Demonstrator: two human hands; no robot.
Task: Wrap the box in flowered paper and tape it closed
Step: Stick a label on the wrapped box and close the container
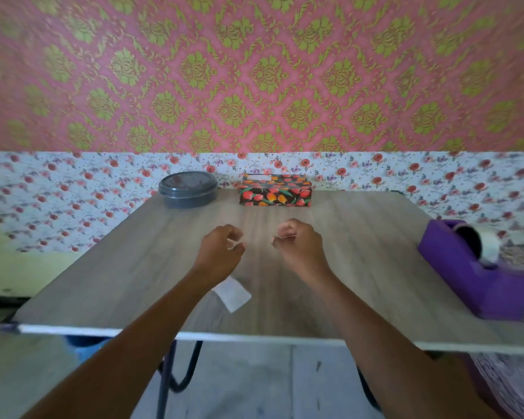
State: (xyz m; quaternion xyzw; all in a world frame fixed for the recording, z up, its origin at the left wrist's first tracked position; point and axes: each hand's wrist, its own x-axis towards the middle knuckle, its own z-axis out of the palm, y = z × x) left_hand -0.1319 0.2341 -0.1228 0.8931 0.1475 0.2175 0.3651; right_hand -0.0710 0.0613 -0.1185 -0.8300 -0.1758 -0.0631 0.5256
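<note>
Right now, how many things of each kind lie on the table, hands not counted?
Wrapped box: 1
Grey tub with lid: 1
Purple tape dispenser: 1
White scrap: 1
Total: 4

I see the box (275, 190), covered in a dark print of red and orange flowers, lying flat at the far edge of the table (360, 267). The purple tape dispenser (478, 267) sits at the table's right edge.
</note>
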